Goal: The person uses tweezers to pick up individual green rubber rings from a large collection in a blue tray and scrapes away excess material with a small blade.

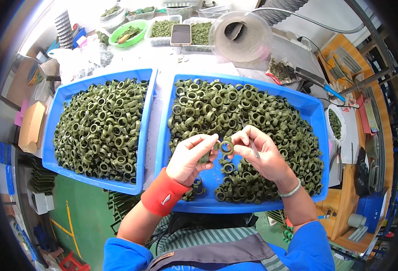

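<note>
Above the right-hand blue tray (164,135), my left hand (187,156), with a red wristband, is closed on a dark green ring-shaped part (226,147). More green shows under its curled fingers, partly hidden. My right hand (269,158), with a pale bracelet, touches the ring's other side with its fingertips. A thin grey metal tool (254,148) is gripped in that same hand; its working end is hidden, so its kind is unclear. Below the hands, many similar green rings (253,180) fill the tray, with some blue bottom showing near its front.
Another blue tray (145,162), heaped with green rings, stands at the left. Behind are a phone (181,35), clear tubs of green parts (163,29), a bright green bowl (128,32) and a large round clear container (242,45). A blue-handled tool (334,92) lies at the right.
</note>
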